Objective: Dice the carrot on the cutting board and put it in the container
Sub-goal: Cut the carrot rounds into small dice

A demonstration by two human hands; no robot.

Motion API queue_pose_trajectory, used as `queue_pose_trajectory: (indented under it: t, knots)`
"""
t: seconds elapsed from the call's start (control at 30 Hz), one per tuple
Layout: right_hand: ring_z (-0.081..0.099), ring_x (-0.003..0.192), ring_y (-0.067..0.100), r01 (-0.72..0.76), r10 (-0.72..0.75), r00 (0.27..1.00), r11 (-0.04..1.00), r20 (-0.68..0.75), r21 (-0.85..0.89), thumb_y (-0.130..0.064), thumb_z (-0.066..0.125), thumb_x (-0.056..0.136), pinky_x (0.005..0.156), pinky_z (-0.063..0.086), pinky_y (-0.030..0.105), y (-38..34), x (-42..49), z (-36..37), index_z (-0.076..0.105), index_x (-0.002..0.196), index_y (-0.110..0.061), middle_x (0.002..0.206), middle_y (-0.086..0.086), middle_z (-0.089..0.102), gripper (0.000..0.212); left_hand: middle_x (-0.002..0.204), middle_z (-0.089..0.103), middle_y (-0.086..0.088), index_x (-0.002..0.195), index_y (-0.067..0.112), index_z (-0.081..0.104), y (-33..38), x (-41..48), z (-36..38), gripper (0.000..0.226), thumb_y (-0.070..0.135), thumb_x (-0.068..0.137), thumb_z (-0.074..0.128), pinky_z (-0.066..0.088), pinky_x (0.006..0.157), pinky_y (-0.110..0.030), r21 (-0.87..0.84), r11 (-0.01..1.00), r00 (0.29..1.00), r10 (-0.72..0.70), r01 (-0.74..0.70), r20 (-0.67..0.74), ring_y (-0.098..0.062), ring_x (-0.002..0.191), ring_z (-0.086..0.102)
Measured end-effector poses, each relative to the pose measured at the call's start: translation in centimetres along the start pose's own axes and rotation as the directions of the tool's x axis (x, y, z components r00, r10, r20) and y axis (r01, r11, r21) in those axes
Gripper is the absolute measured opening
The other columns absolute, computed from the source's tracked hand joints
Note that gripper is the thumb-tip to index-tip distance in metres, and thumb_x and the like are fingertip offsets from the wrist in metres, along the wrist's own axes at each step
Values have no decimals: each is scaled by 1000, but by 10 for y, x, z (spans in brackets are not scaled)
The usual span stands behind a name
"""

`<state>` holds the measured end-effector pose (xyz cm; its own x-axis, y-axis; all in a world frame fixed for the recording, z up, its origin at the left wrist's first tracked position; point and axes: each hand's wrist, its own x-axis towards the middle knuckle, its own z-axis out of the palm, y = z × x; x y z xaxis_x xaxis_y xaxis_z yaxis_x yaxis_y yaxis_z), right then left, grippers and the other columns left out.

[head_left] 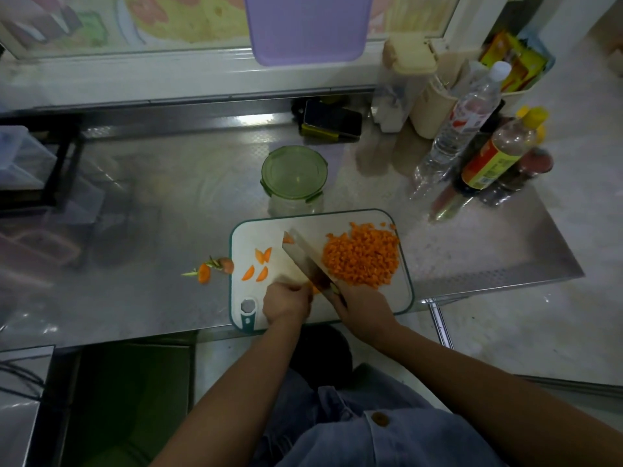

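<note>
Head view, right grip [364, 311] grasping broad steel knife [303, 256], left grip [286, 305] clenching carrot [316, 290]

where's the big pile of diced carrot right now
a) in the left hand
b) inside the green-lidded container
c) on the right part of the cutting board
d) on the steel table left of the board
c: the diced carrot pile lies on the right part of the cutting board, right beside the knife, and the container behind the board has its green lid on.
</note>
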<state>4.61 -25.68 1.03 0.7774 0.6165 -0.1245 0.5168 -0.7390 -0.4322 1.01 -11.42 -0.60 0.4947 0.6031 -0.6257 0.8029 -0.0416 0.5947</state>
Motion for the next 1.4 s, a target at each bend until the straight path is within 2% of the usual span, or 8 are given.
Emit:
queue_pose_trajectory:
  t: [0.1, 0.2, 0.5, 0.73, 0.93, 1.07, 1.27, 1.4]
  knots:
    - [59, 67, 30, 8, -8, 1000, 999, -20, 36, -28, 48, 98, 46, 21, 29, -5, 0, -6, 59, 106, -10, 79, 13, 64, 23, 74, 72, -10, 72, 12, 75, 2, 0, -1, 23, 35, 75, 71, 56, 74, -32, 16, 1000, 1000, -1, 1, -3, -28, 77, 69]
    - [61, 75, 29, 7, -5, 999, 999, 43, -42, -30, 42, 99, 55, 34, 31, -9, 1, -5, 56, 110, -12, 88, 12, 64, 26, 81, 72, -12, 80, 11, 76, 3, 1, 0, 21, 30, 73, 71, 55, 75, -32, 32, 999, 1000, -5, 6, -16, -29, 81, 68]
    - [59, 79, 30, -18, 36, 991, 991, 130, -130, -22, 36, 99, 58, 31, 31, -10, -4, -3, 52, 109, -10, 93, 13, 62, 22, 84, 73, -10, 85, 14, 77, 3, 4, 1, 20, 29, 73, 72, 54, 74, -29, 47, 998, 999, -36, 37, -31, -28, 83, 68]
    - [62, 89, 32, -49, 75, 982, 988, 175, -149, -19, 36, 99, 63, 43, 35, -17, 2, 5, 48, 118, -9, 102, 14, 62, 25, 77, 72, -9, 80, 16, 76, -1, 6, 2, 26, 38, 69, 72, 56, 70, -32, 69, 997, 999, -32, 33, -6, -26, 74, 68]
    - [63, 76, 32, -35, 37, 997, 999, 69, -33, -27, 38, 100, 59, 45, 37, -7, 1, 13, 54, 108, -11, 88, 13, 64, 24, 74, 72, -6, 77, 17, 77, -2, 6, 2, 27, 42, 72, 69, 57, 72, -33, 111, 994, 1000, -4, 5, -5, -24, 75, 68]
    - [59, 69, 33, -69, 68, 997, 992, 22, 107, -28, 46, 98, 54, 35, 34, -3, 5, -2, 57, 113, -8, 80, 16, 64, 27, 83, 74, -5, 86, 20, 77, -6, 8, 1, 26, 44, 77, 70, 56, 75, -33, 135, 989, 999, 54, -52, -8, -24, 80, 69]
    - [47, 63, 19, -143, 149, 989, 969, -11, 201, -23, 46, 98, 54, 28, 30, -2, 13, -21, 52, 87, -11, 70, 7, 52, 17, 80, 72, -4, 79, 19, 75, -6, -1, -4, 32, 46, 87, 60, 43, 62, -24, 246, 954, 983, 183, -174, -14, -24, 78, 67]
    - [44, 62, 18, -171, 181, 983, 953, -17, 251, -20, 49, 97, 58, 30, 30, 3, 9, -19, 46, 80, -14, 64, -2, 43, 19, 79, 65, 3, 84, 22, 63, -6, -5, -13, 11, 32, 82, 66, 36, 61, -24, 343, 848, 904, 427, -404, 9, -21, 78, 63]
